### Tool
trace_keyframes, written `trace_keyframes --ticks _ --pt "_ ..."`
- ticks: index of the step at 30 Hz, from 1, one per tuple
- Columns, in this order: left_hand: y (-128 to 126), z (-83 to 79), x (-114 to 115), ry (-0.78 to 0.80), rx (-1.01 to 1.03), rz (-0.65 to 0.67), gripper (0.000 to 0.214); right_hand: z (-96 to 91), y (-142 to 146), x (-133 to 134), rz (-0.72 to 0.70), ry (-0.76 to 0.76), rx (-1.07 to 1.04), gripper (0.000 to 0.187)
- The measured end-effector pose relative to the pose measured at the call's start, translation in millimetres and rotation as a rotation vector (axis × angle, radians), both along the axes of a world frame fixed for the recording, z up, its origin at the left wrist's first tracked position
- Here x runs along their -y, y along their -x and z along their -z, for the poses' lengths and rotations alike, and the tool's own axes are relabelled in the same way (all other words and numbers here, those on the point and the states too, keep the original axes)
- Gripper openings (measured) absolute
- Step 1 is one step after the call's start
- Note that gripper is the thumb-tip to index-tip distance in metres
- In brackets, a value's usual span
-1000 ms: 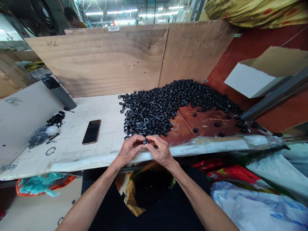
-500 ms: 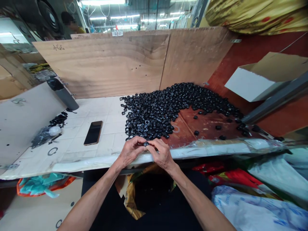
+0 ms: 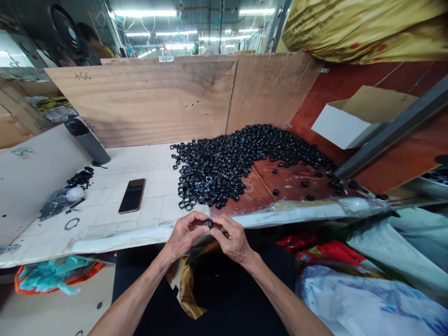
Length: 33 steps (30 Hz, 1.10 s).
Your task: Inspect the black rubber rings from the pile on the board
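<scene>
My left hand (image 3: 185,234) and my right hand (image 3: 232,237) meet at the table's near edge. Their fingertips pinch one small black ring-shaped part (image 3: 208,223) between them. Just beyond the hands lies a large heap of the same black parts (image 3: 238,158), spread over the white tabletop (image 3: 147,186) and a reddish board (image 3: 287,179). Both hands are closed around the part, thumbs and forefingers pressed on it.
A dark phone (image 3: 132,195) lies left of the heap. Further left sit a small pile of black parts (image 3: 80,177) and a plastic bag (image 3: 59,199). A grey tumbler (image 3: 87,139) leans at the plywood back wall (image 3: 147,100). A cardboard box (image 3: 353,117) is at right; bags (image 3: 367,298) lie below.
Both hands have drawn back from the heap's edge toward me, over the table's front edge, still pinching the small black part. The view tilted slightly.
</scene>
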<state>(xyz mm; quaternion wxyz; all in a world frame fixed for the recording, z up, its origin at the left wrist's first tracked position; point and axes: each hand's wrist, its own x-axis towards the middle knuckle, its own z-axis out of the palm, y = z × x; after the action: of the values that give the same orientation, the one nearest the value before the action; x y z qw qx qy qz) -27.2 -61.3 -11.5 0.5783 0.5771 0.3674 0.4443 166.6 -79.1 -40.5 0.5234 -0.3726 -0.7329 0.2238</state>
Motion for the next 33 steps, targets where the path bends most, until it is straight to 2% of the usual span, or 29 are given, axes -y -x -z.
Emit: trace_keyframes --ticks 2,4,7,9,12,14,19,21,24,26,29,33 --pt "0 0.1 14 0.088 0.001 0.002 0.027 0.5 -3 12 -0.011 0.024 0.002 0.01" --pt "-2 0.6 25 0.149 0.018 0.017 0.026 -1.1 -5 21 -0.034 0.062 -0.011 0.014" --pt "-3 2.0 34 0.158 0.03 0.039 0.025 -4.2 -4 31 -0.041 0.095 -0.053 0.016" --pt "-4 3.0 37 0.079 -0.012 0.023 0.021 -5.0 -1 36 -0.009 0.157 -0.075 0.012" --pt "-4 5.1 42 -0.141 -0.164 -0.016 0.015 -5.8 5 43 0.041 0.398 -0.125 0.015" --pt "-5 7.9 45 -0.188 -0.212 -0.037 0.016 -7.4 6 47 0.077 0.476 -0.139 0.018" --pt "-9 17.1 49 0.125 0.006 -0.031 0.024 -8.1 4 51 0.064 0.185 -0.062 0.016" --pt "-9 18.7 49 0.117 0.027 -0.03 0.024 -3.2 3 52 0.038 0.212 -0.083 0.019" --pt "-7 18.7 50 0.08 0.003 -0.026 0.022 5.9 4 55 0.006 0.319 -0.167 0.011" --pt "-6 18.9 51 0.073 -0.029 -0.003 0.021 9.1 3 59 -0.006 0.334 -0.183 0.015" --pt "-5 22.2 56 -0.055 -0.15 0.02 0.017 8.8 3 64 0.0 0.391 -0.175 0.013" --pt "-4 31.9 62 -0.425 -0.343 -0.004 0.014 8.6 6 70 0.009 0.653 -0.282 0.016"
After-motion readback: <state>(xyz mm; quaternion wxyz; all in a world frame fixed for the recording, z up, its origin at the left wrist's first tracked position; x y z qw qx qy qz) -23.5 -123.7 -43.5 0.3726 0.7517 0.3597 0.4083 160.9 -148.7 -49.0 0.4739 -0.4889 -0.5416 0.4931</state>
